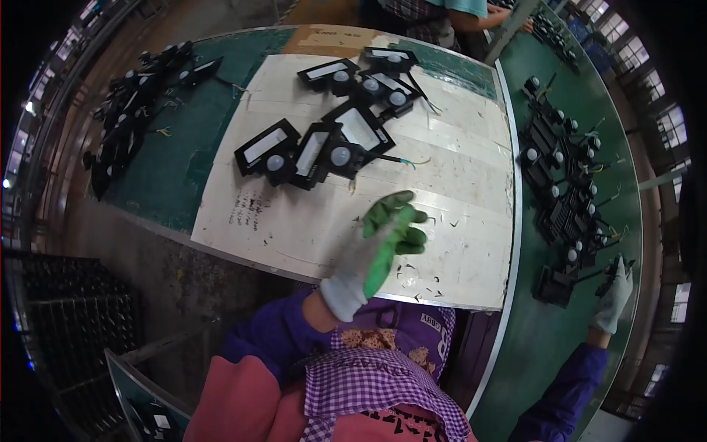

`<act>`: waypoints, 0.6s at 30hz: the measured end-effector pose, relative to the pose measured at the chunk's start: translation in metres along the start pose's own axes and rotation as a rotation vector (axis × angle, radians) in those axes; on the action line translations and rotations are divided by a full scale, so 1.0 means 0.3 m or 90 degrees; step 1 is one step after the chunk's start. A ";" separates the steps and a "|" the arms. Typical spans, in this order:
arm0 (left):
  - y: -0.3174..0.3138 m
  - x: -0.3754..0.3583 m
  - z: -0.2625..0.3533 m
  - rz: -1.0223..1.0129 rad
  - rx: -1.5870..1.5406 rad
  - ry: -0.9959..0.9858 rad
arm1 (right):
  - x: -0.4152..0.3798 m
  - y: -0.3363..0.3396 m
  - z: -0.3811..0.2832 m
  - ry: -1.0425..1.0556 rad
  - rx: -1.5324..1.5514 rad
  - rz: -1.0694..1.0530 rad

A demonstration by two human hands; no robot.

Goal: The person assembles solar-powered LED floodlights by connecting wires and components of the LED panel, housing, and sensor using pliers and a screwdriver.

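Note:
My left hand (384, 247), in a white glove with green coating, is raised over the near part of the white board. Its fingers are curved and apart, with nothing visible between them. Beyond it on the board is a cluster of black floodlights (359, 129) with white panels, round white sensors and short wire tails. Far to the right, my gloved right hand (615, 298) reaches onto the green belt. Its fingers close around a dark end of the nearest floodlight (554, 286); the exact grip is partly hidden.
More floodlights (541, 132) line the green belt (508, 383) on the right. Another pile (132, 110) lies on the table's green left side. Small black scraps (431, 280) dot the white board (464, 199). A co-worker's arm (471, 20) is across the table. Stacked black racks (77, 317) stand lower left.

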State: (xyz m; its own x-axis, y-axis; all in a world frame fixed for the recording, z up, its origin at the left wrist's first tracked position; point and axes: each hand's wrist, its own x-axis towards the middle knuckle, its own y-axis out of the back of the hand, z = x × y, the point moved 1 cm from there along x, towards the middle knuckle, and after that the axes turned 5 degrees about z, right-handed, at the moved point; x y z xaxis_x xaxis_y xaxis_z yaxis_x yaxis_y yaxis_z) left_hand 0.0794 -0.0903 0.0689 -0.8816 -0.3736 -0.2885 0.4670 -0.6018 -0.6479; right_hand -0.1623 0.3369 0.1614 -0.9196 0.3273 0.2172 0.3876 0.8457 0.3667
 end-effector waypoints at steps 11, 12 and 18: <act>0.179 0.022 0.075 0.147 -0.415 -0.038 | -0.921 -0.957 -0.562 0.444 -0.035 -0.710; 0.188 0.028 0.074 0.116 -0.432 -0.043 | -0.948 -0.993 -0.588 0.524 -0.126 -0.670; 0.144 0.055 0.045 -0.053 -0.435 -0.056 | -1.044 -0.849 -0.498 0.576 -0.114 -0.539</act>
State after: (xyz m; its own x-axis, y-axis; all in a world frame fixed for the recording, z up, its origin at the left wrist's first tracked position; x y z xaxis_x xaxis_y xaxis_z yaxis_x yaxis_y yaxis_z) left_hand 0.0858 -0.1321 0.0458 -0.8900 -0.4192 -0.1790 0.2247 -0.0619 -0.9725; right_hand 0.0365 -0.0442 0.1351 -0.5374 -0.7576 0.3705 -0.2353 0.5566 0.7968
